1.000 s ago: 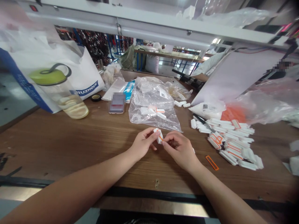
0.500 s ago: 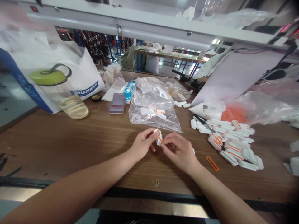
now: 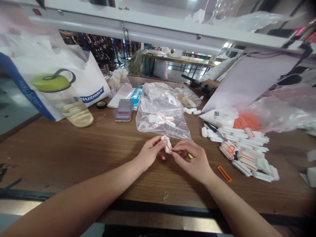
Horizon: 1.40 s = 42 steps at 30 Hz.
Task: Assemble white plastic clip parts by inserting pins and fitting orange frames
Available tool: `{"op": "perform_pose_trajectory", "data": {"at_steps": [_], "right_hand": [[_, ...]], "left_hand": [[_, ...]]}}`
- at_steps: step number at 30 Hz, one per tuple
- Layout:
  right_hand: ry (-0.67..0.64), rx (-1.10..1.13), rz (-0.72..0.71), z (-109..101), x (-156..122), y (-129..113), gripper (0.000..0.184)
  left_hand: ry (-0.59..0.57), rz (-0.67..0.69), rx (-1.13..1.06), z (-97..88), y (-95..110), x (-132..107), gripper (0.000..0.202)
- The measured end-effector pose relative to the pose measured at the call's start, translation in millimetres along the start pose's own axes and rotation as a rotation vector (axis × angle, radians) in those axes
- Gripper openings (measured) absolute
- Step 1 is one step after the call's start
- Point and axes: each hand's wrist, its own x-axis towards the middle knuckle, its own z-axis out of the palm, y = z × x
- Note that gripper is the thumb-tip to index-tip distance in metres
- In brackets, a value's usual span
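Above the middle of the table, my left hand (image 3: 151,152) is closed on a small white rectangular plastic piece (image 3: 168,145), the thumb lying over its upper part. An orange frame (image 3: 169,148) lies against that piece, and its lower end meets my right hand's fingertips. My right hand (image 3: 194,160) pinches there with thumb and forefinger; the exact contact is too small to make out. Between its curled fingers a bit of something yellow-green (image 3: 190,156) shows. To the right, a loose orange frame (image 3: 224,173) lies flat on the wood.
A heap of white pieces (image 3: 247,148), some orange-rimmed, lies at right with dark tweezers (image 3: 213,129) on top. Clear plastic bags (image 3: 158,98), a phone (image 3: 123,112), black tape (image 3: 101,104) and a green-lidded bottle (image 3: 74,110) stand behind and left. Behind the panel shows a person's arm (image 3: 212,83).
My right hand has turned slightly and shifted a little right, and the yellow-green bit now shows in it. More of the other person's arm is visible at the back.
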Motion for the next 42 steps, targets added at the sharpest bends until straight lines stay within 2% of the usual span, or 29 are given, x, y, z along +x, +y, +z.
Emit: {"op": "perform_pose_trajectory", "data": {"at_steps": [3,7,12,15,20,24,29,38,42], "right_hand": [[-0.021,-0.059,-0.035,3.4,-1.9,0.7,0.008],[-0.046,-0.064,0.004,3.0,-1.5,1.7,0.009],[0.008,0.048,0.229,0.1,1.2,6.3,0.012],[-0.014,0.080,0.360,0.8,1.9,10.0,0.014],[-0.060,0.170,0.434,2.4,1.5,13.2,0.015],[-0.095,0.249,0.501,3.3,-0.3,16.7,0.015],[-0.090,0.267,0.528,3.5,-1.5,21.2,0.014],[-0.006,0.200,0.449,4.0,-2.9,12.0,0.016],[-0.030,0.244,0.476,3.9,-2.5,11.0,0.018]], "left_hand": [[-0.011,0.007,0.004,-0.2,-0.2,0.2,0.037],[-0.040,-0.013,-0.004,-0.1,1.3,0.9,0.041],[-0.078,-0.044,-0.045,0.0,1.5,1.7,0.051],[-0.075,-0.046,-0.032,0.3,1.3,1.0,0.053],[-0.089,-0.034,-0.018,-0.5,0.3,0.2,0.059],[-0.155,0.002,0.033,-1.5,-0.3,0.1,0.060],[-0.258,0.058,0.151,-2.4,0.9,-0.7,0.055],[-0.304,0.089,0.305,1.5,5.1,-8.8,0.049],[-0.321,0.065,0.279,2.1,4.4,-9.2,0.049]]}}
